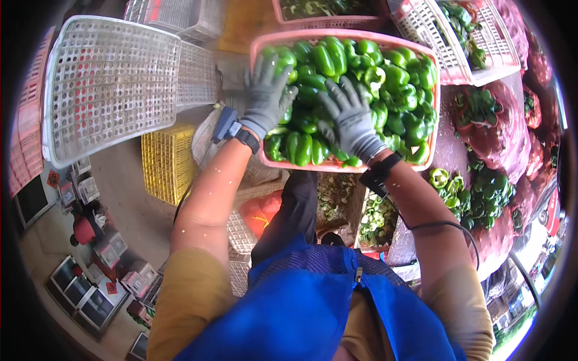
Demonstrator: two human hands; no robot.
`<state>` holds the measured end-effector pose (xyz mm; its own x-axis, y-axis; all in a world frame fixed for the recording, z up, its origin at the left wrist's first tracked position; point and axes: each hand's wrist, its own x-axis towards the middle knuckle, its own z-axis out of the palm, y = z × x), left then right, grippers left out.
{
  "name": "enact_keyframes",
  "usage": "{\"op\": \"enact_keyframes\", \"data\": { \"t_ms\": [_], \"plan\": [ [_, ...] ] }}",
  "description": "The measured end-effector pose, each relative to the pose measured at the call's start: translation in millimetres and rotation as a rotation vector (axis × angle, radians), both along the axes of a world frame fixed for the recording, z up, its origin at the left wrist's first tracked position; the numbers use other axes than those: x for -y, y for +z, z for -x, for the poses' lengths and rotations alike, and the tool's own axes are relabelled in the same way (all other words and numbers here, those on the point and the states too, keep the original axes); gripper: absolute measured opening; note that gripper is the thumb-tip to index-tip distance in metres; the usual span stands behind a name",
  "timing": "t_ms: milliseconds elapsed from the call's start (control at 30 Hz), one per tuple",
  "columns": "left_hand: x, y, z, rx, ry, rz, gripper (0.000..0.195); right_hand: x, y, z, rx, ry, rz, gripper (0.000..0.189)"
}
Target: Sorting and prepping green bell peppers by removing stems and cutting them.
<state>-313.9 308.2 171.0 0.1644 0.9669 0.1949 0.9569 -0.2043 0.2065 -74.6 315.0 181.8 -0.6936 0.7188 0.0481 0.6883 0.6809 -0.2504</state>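
A pink plastic crate [345,35] before me is heaped with green bell peppers [329,56]. In a grey glove, my left hand [268,92] lies with spread fingers over the peppers near the crate's left end. Some of its fingertips look slightly blurred. My right hand [350,115], gloved alike, rests palm down on peppers near the middle, fingers apart. Neither hand is closed round a pepper, though the undersides of both are hidden. Each wrist bears a dark strap.
White perforated crates [113,90] and a yellow crate [167,164] stand at the left. Mesh sacks [494,131], some showing peppers, and loose peppers [487,198] fill the right. A tilted white crate [490,74] holds peppers at the upper right. A person [84,229] is far off at lower left.
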Motion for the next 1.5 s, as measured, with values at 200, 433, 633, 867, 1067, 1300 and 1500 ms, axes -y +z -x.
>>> {"op": "enact_keyframes", "data": {
  "t_ms": [200, 433, 633, 867, 1067, 1300, 1500],
  "plan": [
    [-10, -33, 0, 0.075, 0.001, 0.212, 0.068, -2, -26, 19, 0.014, 0.073, 0.194, 0.065],
    [-28, -41, 2, 0.043, 0.010, 0.348, 0.062, -11, -38, 17, -0.031, 0.084, 0.219, 0.060],
    [-25, -48, 5, 0.036, 0.046, 0.282, 0.065, -13, -45, 26, 0.012, 0.086, 0.219, 0.062],
    [34, -12, 11, 0.361, 0.145, 0.183, 0.070, -12, -51, 33, 0.091, 0.100, 0.190, 0.063],
    [96, -45, -74, 0.320, 0.355, 0.269, 0.074, -10, -66, 18, 0.047, 0.121, -0.041, 0.058],
    [109, -54, -80, 0.228, 0.483, 0.205, 0.065, -1, -70, 28, -0.067, 0.210, -0.132, 0.061],
    [107, -16, -64, 0.453, 0.443, 0.149, 0.058, -14, -78, 4, 0.030, 0.242, -0.125, 0.068]
  ]
}}
